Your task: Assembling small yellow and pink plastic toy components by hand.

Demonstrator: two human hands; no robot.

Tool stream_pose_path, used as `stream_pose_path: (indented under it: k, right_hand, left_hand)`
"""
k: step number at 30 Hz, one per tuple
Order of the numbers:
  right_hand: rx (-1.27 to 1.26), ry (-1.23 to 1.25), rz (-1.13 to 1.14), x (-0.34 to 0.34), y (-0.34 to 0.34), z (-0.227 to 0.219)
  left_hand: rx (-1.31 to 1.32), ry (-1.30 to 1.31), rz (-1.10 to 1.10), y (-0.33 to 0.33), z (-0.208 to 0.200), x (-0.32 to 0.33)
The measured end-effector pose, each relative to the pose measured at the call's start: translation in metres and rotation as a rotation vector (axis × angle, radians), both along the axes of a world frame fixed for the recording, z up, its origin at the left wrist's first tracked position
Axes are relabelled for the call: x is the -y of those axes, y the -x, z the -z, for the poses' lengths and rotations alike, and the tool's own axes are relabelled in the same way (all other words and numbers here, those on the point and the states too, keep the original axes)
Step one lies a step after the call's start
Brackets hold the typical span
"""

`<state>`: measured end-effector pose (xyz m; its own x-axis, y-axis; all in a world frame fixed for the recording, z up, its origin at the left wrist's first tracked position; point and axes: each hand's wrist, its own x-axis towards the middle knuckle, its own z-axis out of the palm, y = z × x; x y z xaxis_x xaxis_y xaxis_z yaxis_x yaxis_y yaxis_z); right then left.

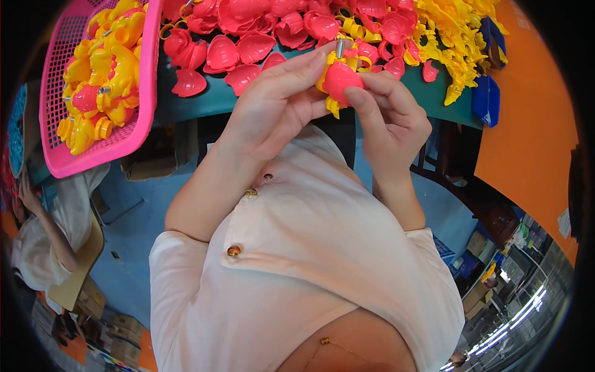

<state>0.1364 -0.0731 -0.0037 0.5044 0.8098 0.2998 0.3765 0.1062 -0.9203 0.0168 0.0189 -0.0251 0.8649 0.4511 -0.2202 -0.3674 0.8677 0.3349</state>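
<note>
Between my two hands, above the near edge of the table, is a small plastic toy part (343, 80) with a smooth pink-red shell over a yellow body. A metal spring or screw (339, 48) stands up from its top. My left hand (279, 93) grips the yellow side, its fingers partly behind the part. My right hand (393, 108) pinches the pink shell, thumb on its front and fingers curled behind. Just beyond lies a heap of loose pink-red curved shells (254, 46), with yellow plastic pieces (443, 40) piled to the right.
A pink mesh basket (145, 118) on the left holds several yellow-and-pink assembled parts (102, 80). Blue plastic bins (486, 101) sit at the right edge of the green table surface (204, 106). An orange surface (527, 124) lies further right. Another person (52, 229) works at far left.
</note>
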Motion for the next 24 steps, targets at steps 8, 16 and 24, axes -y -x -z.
stream_pose_path:
  k: [8, 16, 24]
  right_hand:
    - [-0.006, 0.029, -0.003, 0.002, -0.001, -0.006]
    - [0.009, 0.161, -0.086, 0.002, 0.0, -0.013]
    - [0.381, 0.097, 0.021, 0.009, 0.0, 0.012]
  left_hand:
    - [0.014, -0.023, 0.016, -0.001, 0.002, 0.002]
    - [0.018, -0.008, -0.003, -0.004, 0.005, 0.002]
    - [-0.041, -0.02, 0.048, -0.005, 0.0, 0.009]
